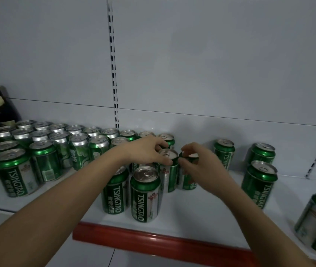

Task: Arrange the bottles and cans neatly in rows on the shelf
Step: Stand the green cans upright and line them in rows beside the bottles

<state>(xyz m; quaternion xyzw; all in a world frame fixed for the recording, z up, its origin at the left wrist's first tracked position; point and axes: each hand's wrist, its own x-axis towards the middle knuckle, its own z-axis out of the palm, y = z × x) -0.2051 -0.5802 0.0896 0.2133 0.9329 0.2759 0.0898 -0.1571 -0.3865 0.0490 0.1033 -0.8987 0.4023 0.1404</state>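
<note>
On the white shelf (201, 212), the left grip (145, 151) curls around 1 can's (169, 170) rim; touching it, the right grip (199, 162) pinches a second can (187, 182). Rows stand left.

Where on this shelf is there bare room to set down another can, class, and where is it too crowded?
Free: the bare shelf between the right hand and the two right-side cans, and the front strip along the red edge. Crowded: the packed rows of cans at left, and the cluster where the left hand grips a can.
</note>
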